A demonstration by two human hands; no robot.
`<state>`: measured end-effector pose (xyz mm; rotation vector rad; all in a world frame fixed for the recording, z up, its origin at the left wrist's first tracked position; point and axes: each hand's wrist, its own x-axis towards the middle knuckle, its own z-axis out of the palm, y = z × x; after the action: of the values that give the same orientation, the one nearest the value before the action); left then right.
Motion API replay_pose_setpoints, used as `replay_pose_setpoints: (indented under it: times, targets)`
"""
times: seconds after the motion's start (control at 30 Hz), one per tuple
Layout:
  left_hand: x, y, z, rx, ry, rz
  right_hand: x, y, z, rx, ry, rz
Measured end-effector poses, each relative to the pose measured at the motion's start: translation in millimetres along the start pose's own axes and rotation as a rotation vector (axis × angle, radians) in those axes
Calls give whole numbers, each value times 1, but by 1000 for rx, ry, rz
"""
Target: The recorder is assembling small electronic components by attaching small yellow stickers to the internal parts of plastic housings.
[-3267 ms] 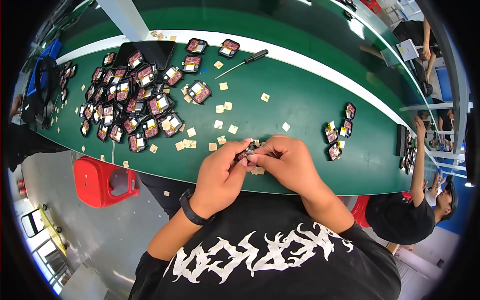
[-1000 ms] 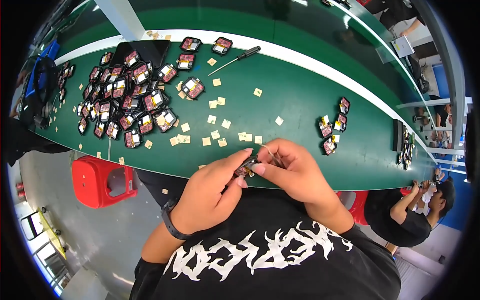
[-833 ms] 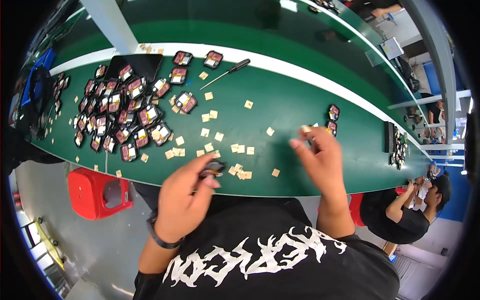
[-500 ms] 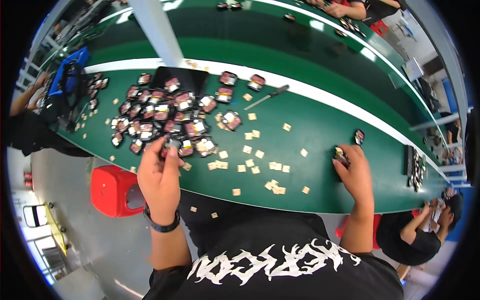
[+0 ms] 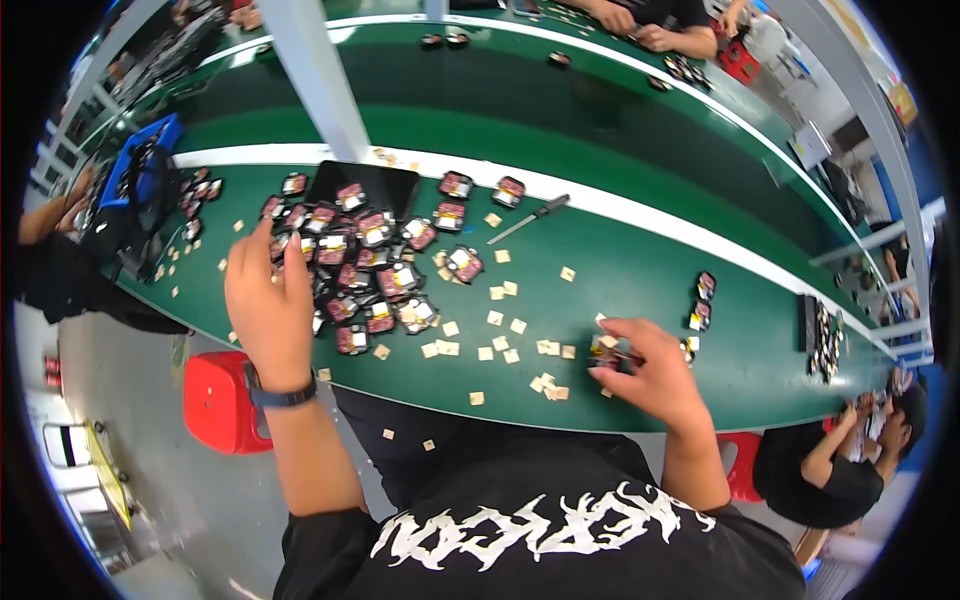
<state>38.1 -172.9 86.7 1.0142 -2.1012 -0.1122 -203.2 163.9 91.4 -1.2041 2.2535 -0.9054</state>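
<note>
Green bench was crowded: the left hand hovered half-curled over the heap of parts, the right hand pinched one part; nearby tan squares risked being swept off.

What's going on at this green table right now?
A person is working at a long green table. The left hand reaches over a heap of small black and red parts, while the right hand holds one small part near the table's front edge. Small tan squares lie scattered between the two hands, and a screwdriver lies farther back.
</note>
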Motion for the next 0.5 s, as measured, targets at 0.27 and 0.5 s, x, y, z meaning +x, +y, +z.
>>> replay_pose_setpoints:
  times: [0.27,0.5]
  targets:
    - [-132,133,16,-1470,-903,-508,13,-30,58,670,-10,169]
    - [-141,131,40,-1646,-1030,-662,25,-17,66,803,-37,278]
